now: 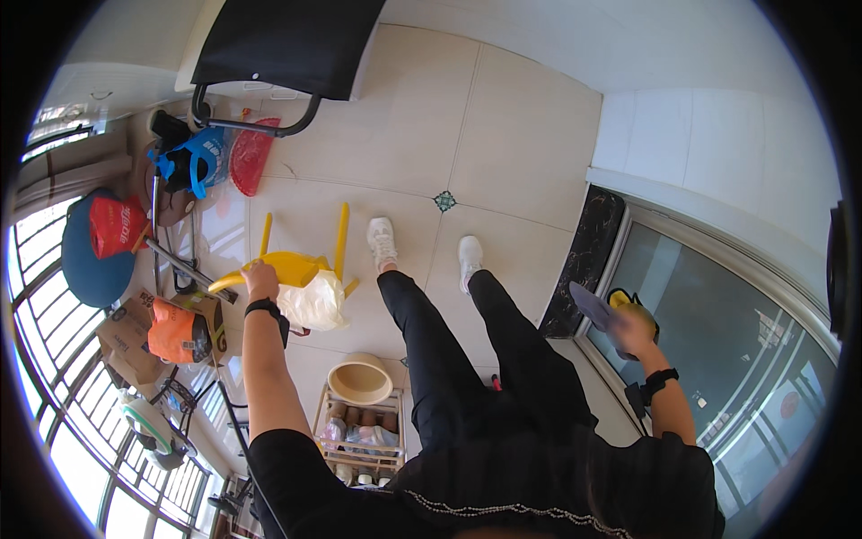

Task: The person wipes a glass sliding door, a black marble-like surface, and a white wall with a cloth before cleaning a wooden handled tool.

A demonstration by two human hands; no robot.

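My left hand (260, 279) grips the curved upper edge of a yellow plastic chair (293, 268), whose legs show on the tiled floor side. A pale translucent plastic bag (314, 302) hangs or rests against the chair; which one, I cannot tell. Out to the right, my right hand (634, 331) is closed around a flat grey-purple item (588, 306), possibly fabric. Beside those same fingers is a yellow-and-black item (621, 298), partly hidden by the hand. The right hand is blurred, in front of a glass door panel (680, 296).
A beige basin (360, 381) sits on a wooden shoe rack (403, 431) near my legs. Along the left stand cardboard boxes (128, 340), an orange bag (174, 330), a blue bag (214, 151) and a red fan-shaped item (252, 158). A black-covered folding frame (289, 47) stands ahead.
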